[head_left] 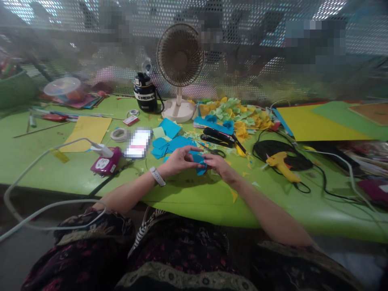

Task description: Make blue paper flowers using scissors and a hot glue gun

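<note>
Between my two hands, over the near middle of the green table, is a small piece of blue paper [200, 169]. My left hand [181, 161], with a pale watch on the wrist, pinches it from the left. From the right, the fingers of my right hand [217, 165] close on its other edge; part of the paper is hidden behind them. Just beyond lie cut blue paper pieces [182, 143] and a pair of dark scissors [216, 152]. A black stapler [216, 138] rests farther back.
Behind stand a fan [181, 60], a black bottle [146, 95] and a heap of paper petals [239, 113]. At right lies a yellow glue gun [283, 166] with its cord. At left are a phone [138, 143], tape [119, 135] and a purple power adapter [106, 161] with a white cable.
</note>
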`<state>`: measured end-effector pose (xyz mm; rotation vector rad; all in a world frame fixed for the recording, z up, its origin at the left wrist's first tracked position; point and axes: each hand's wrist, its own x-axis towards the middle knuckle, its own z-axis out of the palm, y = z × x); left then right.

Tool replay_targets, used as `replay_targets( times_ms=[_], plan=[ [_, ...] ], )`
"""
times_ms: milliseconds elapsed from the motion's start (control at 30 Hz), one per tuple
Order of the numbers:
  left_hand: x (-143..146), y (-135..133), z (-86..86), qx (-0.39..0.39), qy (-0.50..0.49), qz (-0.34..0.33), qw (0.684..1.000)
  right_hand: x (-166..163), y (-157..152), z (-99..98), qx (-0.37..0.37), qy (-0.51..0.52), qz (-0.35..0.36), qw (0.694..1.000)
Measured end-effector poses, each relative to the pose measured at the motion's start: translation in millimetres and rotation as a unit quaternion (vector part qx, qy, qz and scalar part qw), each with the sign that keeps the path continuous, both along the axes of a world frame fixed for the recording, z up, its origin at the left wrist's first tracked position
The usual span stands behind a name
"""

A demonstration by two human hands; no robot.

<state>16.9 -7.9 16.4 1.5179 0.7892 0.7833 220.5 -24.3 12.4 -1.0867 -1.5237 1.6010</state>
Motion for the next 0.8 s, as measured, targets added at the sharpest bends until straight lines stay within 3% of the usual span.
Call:
replay_targets(
  times_ms=[167,267,567,800],
  plan=[
    [1,0,-4.7,0.012,0.015,-0.008,1.000,-5,-6,-0.9,0.188,-0.145,-0.034,0.971],
    [0,2,-7.2,0.021,0.013,-0.020,1.000,-6,-8,1.7,0.244,-0.174,-0.030,0.954],
    [-2,11,-10.5,-0.017,-0.050,-0.087,0.995,0,-5,9.3,0.194,-0.114,-0.101,0.969],
    [-4,7,-4.4,-0.046,-0.090,-0.048,0.994,0,-4,11.4,0.149,-0.060,-0.148,0.976]
  ],
)
